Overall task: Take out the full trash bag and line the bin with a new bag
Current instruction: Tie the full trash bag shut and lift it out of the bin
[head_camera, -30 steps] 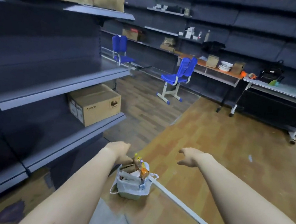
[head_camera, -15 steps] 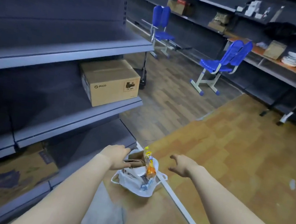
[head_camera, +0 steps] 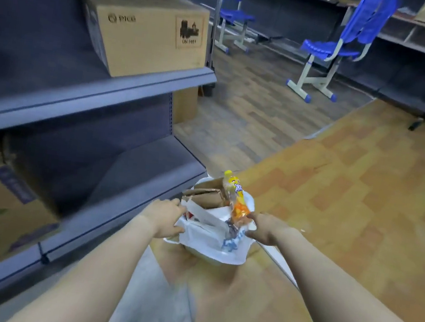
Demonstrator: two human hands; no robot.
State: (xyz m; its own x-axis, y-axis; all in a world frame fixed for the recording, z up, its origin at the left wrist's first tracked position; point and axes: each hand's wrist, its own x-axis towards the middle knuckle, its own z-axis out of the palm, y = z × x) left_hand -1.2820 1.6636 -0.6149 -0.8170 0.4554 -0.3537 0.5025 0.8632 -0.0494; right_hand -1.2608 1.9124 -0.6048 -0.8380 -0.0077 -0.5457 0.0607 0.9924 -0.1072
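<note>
Both forearms reached forward and down toward the floor. The left hand [head_camera: 164,218] gripped the left edge of the white bag [head_camera: 212,239], fingers curled over the plastic. The right hand [head_camera: 263,228] was at the bag's right edge, fingers curled against the plastic and touching the bottle wrapper; whether that grip had closed on the bag could not be told, owing to blur. The bag stood on the wood floor [head_camera: 362,207], just beside the lowest shelf [head_camera: 151,169] of the grey rack, and lined a bin hidden beneath it. The bag was full: folded cardboard [head_camera: 205,196] stood at its far left, and a yellow-capped bottle [head_camera: 236,199] with an orange label leaned upright out of the top. A white strip [head_camera: 279,267] lay on the floor to the right of the bag.

Further off, a carton [head_camera: 147,33] marked PICO sat on the rack's middle shelf. Beyond it, two blue chairs [head_camera: 331,47] stood on darker flooring, near long shelving along the far wall.
</note>
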